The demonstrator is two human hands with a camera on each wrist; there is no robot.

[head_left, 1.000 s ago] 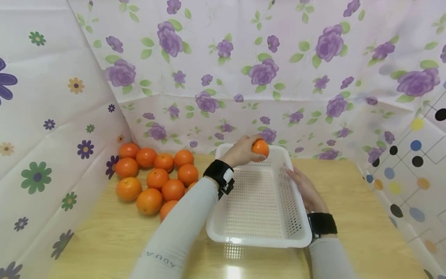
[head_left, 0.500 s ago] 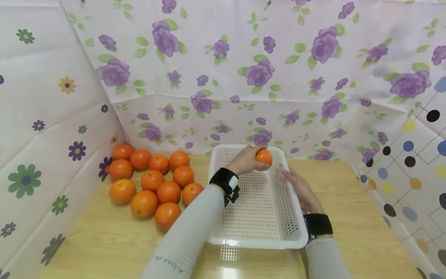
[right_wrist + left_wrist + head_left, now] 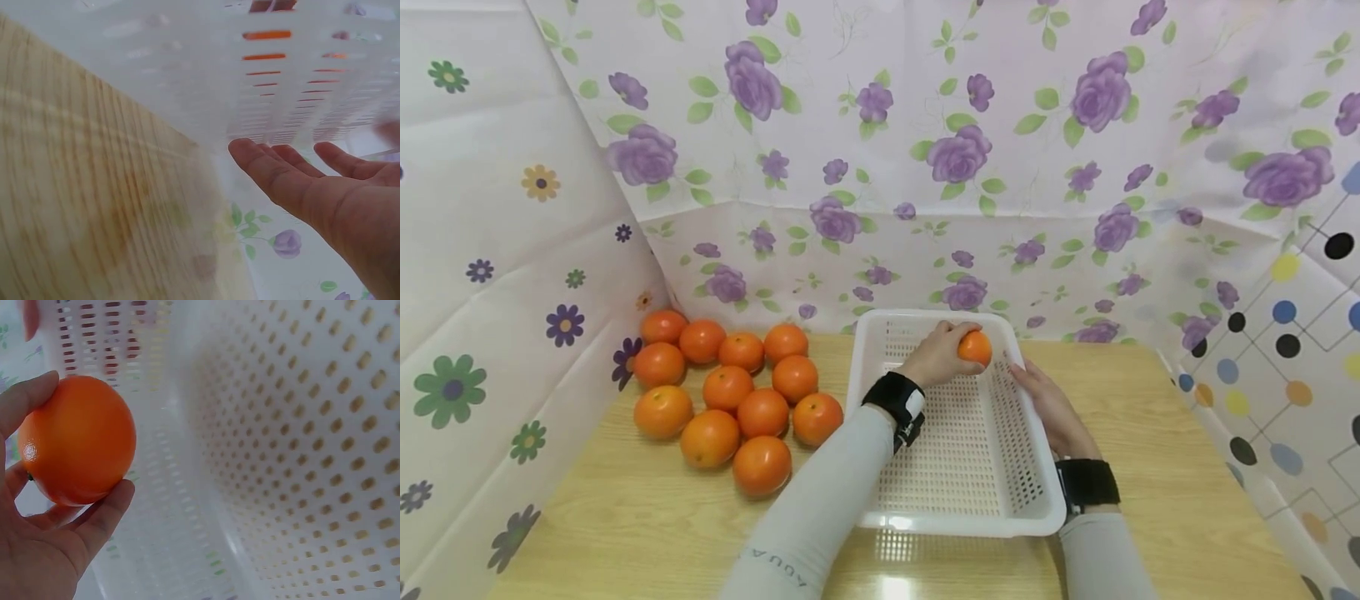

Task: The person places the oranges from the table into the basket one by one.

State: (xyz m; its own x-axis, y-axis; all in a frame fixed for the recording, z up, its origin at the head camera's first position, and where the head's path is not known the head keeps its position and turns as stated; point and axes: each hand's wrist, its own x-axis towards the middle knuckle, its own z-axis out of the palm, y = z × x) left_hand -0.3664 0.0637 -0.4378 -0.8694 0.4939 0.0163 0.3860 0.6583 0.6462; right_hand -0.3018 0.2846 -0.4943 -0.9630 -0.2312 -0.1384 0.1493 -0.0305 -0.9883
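Note:
My left hand [image 3: 942, 357] grips an orange [image 3: 975, 348] over the inside of a white plastic basket [image 3: 951, 527], near its far right part. In the left wrist view the thumb lies on one side of the orange [image 3: 81, 440] and the fingers on the other, beside the perforated wall. My right hand [image 3: 1060, 412] holds the basket's right side, its thumb at the rim. The right wrist view shows the fingers [image 3: 275, 172] of that hand against the outside of the slotted wall [image 3: 187, 81]. Orange shows through the slots.
Several loose oranges [image 3: 727, 388] lie on the wooden table [image 3: 1157, 450] left of the basket. A flowered cloth [image 3: 850, 150] hangs behind the table, with patterned cloths at the left and right sides.
My left hand has brought the orange toward me and lower, from the far rim into the basket. The right hand stays at the basket's right side. The head view has shifted slightly.

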